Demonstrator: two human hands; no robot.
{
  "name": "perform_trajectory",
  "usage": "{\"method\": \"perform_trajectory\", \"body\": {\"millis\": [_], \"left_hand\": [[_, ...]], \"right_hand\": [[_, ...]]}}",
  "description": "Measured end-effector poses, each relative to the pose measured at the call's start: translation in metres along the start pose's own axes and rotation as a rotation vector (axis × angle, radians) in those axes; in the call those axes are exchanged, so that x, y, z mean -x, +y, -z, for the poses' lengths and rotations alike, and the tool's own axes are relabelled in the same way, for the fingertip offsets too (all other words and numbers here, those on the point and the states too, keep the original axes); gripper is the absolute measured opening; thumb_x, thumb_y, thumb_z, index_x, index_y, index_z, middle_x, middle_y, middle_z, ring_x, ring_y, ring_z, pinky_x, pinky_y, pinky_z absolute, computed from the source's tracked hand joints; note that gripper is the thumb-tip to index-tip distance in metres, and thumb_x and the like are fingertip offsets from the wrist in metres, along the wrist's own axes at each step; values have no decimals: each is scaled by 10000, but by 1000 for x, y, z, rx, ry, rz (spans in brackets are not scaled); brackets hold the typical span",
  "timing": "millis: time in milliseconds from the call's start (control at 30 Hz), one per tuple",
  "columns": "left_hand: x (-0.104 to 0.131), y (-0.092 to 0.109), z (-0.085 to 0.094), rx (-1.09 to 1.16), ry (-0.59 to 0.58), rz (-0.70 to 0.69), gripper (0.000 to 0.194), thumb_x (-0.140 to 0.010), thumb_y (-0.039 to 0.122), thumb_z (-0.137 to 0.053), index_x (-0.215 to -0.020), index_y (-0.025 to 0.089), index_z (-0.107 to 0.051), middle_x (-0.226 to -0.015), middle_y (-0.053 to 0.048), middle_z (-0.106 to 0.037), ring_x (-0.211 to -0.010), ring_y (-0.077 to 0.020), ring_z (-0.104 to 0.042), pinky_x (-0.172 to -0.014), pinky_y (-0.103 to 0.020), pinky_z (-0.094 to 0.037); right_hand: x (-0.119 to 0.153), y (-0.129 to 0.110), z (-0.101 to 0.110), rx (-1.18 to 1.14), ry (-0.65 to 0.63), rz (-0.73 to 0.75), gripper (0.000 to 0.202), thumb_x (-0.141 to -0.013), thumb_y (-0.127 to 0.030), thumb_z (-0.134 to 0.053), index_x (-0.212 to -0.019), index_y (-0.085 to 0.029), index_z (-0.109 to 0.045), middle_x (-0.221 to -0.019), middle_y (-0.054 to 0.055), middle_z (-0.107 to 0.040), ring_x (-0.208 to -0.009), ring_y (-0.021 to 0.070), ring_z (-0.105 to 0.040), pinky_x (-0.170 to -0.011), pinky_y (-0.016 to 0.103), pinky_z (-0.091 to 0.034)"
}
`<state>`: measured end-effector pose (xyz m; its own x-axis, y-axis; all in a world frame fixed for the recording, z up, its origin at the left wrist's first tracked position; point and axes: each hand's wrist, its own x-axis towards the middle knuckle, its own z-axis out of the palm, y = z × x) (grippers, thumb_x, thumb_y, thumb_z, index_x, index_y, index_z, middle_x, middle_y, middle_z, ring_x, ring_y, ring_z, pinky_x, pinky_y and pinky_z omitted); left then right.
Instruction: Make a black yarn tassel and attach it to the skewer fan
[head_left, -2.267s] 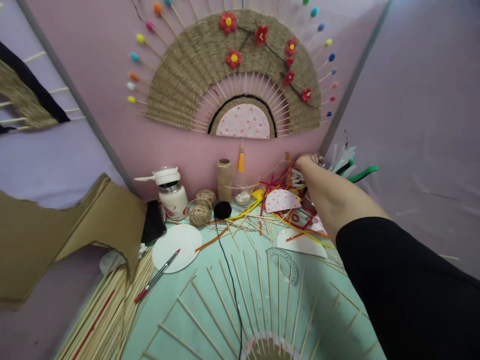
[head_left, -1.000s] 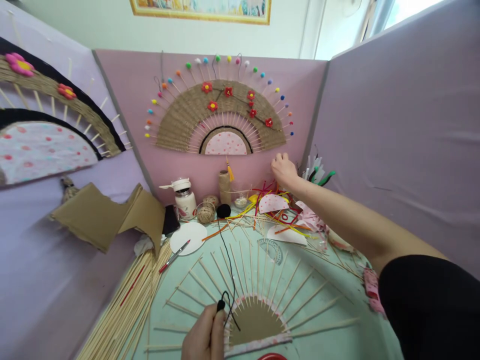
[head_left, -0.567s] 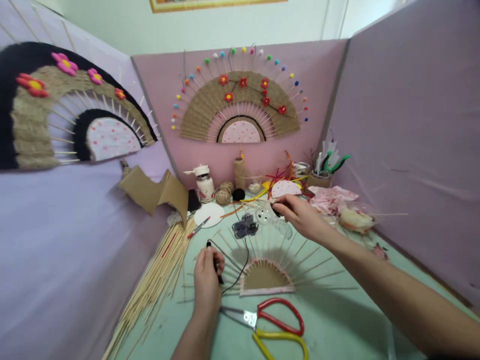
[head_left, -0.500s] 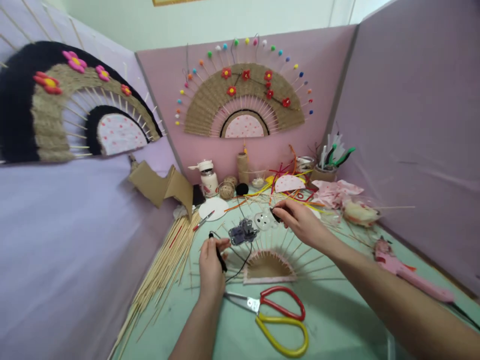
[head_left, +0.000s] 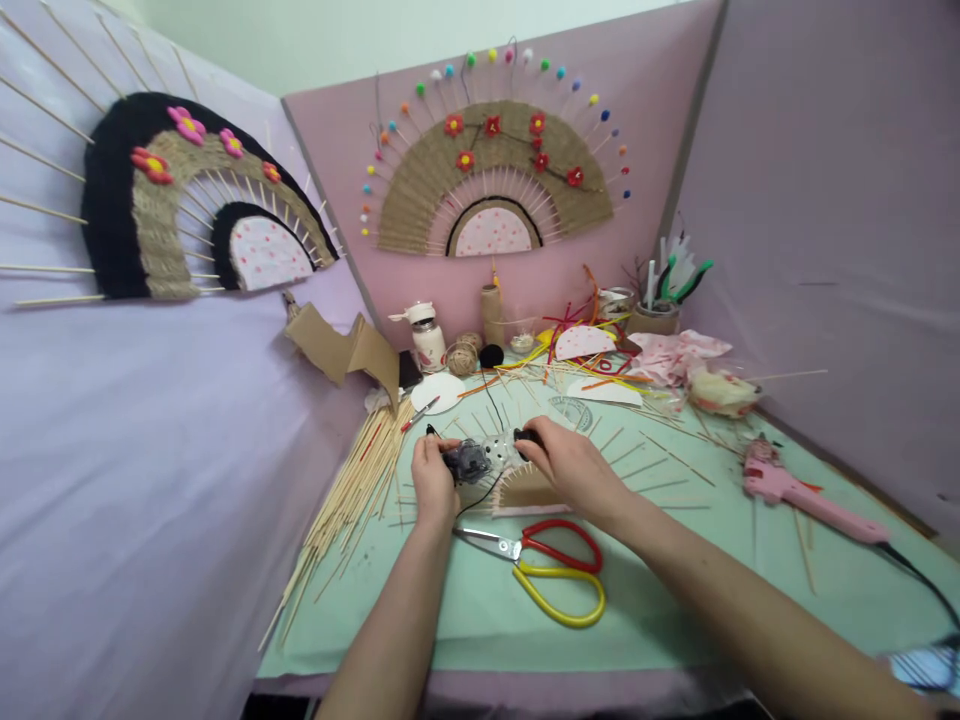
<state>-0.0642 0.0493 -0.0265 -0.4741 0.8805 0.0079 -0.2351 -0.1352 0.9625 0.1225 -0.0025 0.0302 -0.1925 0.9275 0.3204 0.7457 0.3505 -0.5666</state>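
Note:
My left hand [head_left: 435, 480] is closed around the black end of a glossy grey-and-clear object [head_left: 480, 458] whose kind I cannot make out. Its other black end is pinched in my right hand [head_left: 559, 460]. Fingers hide parts of both ends. The object is above a cardboard half-circle [head_left: 529, 490] with a pale edge and thin sticks fanning out from it. A thin black strand runs from a black ball [head_left: 491, 356] toward the object, and another loops below it. Near my wrists lie scissors [head_left: 536, 560] with one red and one yellow handle.
Bundled thin sticks [head_left: 349, 500] lie at left. A pink glue gun [head_left: 810, 495] with a black cord lies at right. Behind are a white bottle [head_left: 428, 342], twine balls [head_left: 463, 356], a dotted half-circle [head_left: 585, 342] and a pot of tools [head_left: 656, 318]. Decorated fans [head_left: 495, 175] hang on the panels.
My hands have come closer together, the right one moving left and toward me with its end of the object. The camera view has shifted, bringing the table's front edge into sight.

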Motion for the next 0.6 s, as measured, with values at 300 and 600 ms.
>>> {"method": "perform_trajectory", "body": {"millis": [300,600], "left_hand": [[-6,0,4,1,-117,100,215,-659,361,-573,-673,197,-435,-583,32,-608,-509,-104,-562,-556,-237,-445],[-11,8,6,8,-85,89,194,-631,345,-553,-650,204,-420,-579,38,-597,-535,-105,-568,-551,-229,-442]], "right_hand": [[18,16,23,-155,152,412,216,-904,-167,-497,-1012,-293,-636,-1104,81,-613,-1062,239,-547,-917,440,-452],[79,52,54,131,-277,-123,173,-740,-140,-601,-889,-228,-596,-889,56,-655,-815,239,-612,-699,337,-455]]}}
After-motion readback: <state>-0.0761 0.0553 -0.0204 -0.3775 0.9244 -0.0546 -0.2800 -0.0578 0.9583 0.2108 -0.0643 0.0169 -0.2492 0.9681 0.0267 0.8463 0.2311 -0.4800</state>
